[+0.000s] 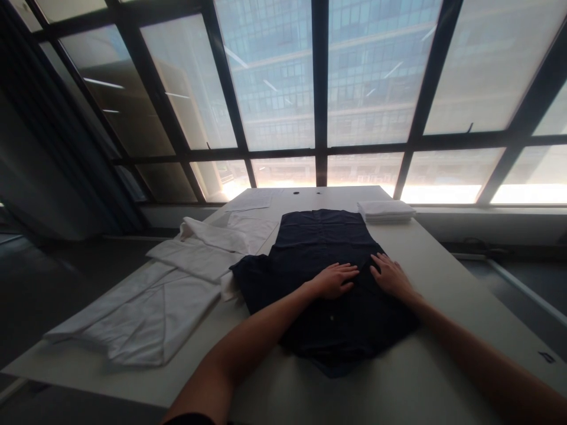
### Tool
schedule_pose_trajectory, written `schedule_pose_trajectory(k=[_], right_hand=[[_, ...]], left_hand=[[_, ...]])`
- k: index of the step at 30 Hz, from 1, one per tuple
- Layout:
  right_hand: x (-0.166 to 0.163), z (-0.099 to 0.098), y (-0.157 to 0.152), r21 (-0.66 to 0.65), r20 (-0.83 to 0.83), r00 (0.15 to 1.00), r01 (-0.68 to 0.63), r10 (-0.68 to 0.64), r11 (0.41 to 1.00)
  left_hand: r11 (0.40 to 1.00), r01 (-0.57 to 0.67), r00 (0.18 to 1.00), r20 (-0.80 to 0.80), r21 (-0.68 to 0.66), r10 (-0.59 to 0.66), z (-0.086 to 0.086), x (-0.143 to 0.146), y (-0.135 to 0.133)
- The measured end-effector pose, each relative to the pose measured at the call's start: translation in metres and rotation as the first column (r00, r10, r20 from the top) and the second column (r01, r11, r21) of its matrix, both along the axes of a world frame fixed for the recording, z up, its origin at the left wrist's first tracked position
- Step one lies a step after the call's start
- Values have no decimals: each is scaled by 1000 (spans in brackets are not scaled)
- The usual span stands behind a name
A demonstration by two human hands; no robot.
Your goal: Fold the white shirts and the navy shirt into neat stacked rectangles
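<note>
A dark navy shirt (321,242) lies spread on the white table, one short sleeve sticking out to the left and its lower end toward me. My left hand (333,280) rests flat on the middle of the shirt, palm down, fingers pointing right. Close by, my right hand (391,277) lies on the shirt's right edge with its fingers stretched out. That right edge looks turned inward under the fingers. Neither hand grips the cloth.
Several white garments (146,295) lie loosely along the left of the table (434,260). A folded white stack (386,211) sits at the back right, and a sheet of paper (250,199) at the back left. Large windows (274,77) stand behind; a dark curtain (53,130) hangs left.
</note>
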State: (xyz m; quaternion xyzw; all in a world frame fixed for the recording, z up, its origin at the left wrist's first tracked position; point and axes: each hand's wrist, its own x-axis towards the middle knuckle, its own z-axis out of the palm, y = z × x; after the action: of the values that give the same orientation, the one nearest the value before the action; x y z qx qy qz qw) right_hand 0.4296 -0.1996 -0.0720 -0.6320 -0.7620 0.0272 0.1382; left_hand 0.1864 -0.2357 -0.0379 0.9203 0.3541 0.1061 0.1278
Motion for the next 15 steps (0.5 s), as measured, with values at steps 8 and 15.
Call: schedule_pose_trajectory(k=[8,15], right_hand=[[0,1,0,-3,-4,1000,1,-1,1000],[1,-1,1,-3,13,1000,-4,5,1000]], left_hand=[[1000,7,1000,-2,-4,-7,-1,0,2],[994,-84,995,54,72,80,3,0,-2]])
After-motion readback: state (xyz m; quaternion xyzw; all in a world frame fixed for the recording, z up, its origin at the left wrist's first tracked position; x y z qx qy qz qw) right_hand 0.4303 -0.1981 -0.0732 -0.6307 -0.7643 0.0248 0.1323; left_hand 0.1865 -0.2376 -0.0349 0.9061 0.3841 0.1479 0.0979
